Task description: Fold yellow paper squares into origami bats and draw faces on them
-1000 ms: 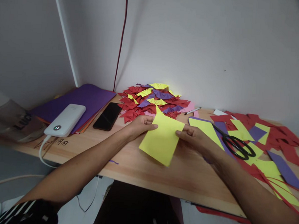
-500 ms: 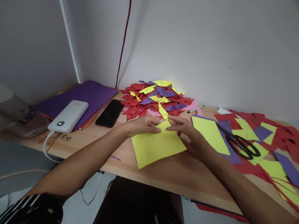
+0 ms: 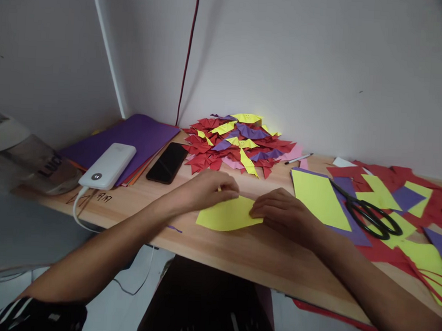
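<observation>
A sheet of yellow paper (image 3: 223,216) lies bowed over the wooden desk between my hands, its near edge curved. My left hand (image 3: 215,189) has curled fingers pinching the far left part of the sheet. My right hand (image 3: 278,208) is closed on its right edge, thumb hidden underneath or behind the fingers. Just beyond the hands rises a pile of folded red, purple, yellow and pink paper pieces (image 3: 222,144). To the right of my right hand, a flat yellow sheet (image 3: 320,199) rests on purple paper.
Black-handled scissors (image 3: 375,217) lie among paper scraps (image 3: 425,193) on the right. A pen (image 3: 299,159) is near the wall. Leftward are a black phone (image 3: 167,163), a white power bank (image 3: 110,166) with a cable, purple sheets (image 3: 148,131) and a clear container (image 3: 52,167).
The yellow sheet, flatter and showing more surface before, is now bent with its near edge raised away from me. My right hand has moved down to its right edge.
</observation>
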Demonstrator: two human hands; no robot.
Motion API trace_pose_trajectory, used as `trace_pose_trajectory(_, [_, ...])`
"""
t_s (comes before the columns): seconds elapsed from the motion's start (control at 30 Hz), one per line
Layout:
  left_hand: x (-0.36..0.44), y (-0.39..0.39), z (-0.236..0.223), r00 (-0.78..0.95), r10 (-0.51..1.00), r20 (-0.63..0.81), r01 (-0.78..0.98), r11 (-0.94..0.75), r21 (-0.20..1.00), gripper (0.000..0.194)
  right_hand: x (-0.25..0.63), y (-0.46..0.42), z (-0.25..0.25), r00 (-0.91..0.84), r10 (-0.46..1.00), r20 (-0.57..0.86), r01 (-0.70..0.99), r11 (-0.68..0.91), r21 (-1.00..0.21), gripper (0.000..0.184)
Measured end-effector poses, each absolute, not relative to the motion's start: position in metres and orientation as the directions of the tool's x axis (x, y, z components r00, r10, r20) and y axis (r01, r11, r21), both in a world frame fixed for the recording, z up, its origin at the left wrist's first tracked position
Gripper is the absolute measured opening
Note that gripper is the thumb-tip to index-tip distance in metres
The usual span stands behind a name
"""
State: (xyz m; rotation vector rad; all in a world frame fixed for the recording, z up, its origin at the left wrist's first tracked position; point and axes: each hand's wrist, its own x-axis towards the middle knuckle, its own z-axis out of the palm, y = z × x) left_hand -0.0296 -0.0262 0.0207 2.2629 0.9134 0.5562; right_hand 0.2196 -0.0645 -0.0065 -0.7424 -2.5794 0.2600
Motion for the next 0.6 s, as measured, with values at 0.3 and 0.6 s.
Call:
trace_pose_trajectory(0.3, [-0.027,-0.103,-0.013,0.573,0.766,0.292,0.619,-0.638,0.457,0.018,0.211,-0.061,-0.02,-0.605,0.753,0.26,0.595,0.644,-0.481,0.026])
trace_pose_trajectory(0.6, [-0.015,-0.113,-0.027,0.421,0.824,0.38,0.651,-0.566,0.506,0.037,0.2,-0.063,-0.022,-0.515,0.833,0.201,0.694,0.543,-0.472,0.027])
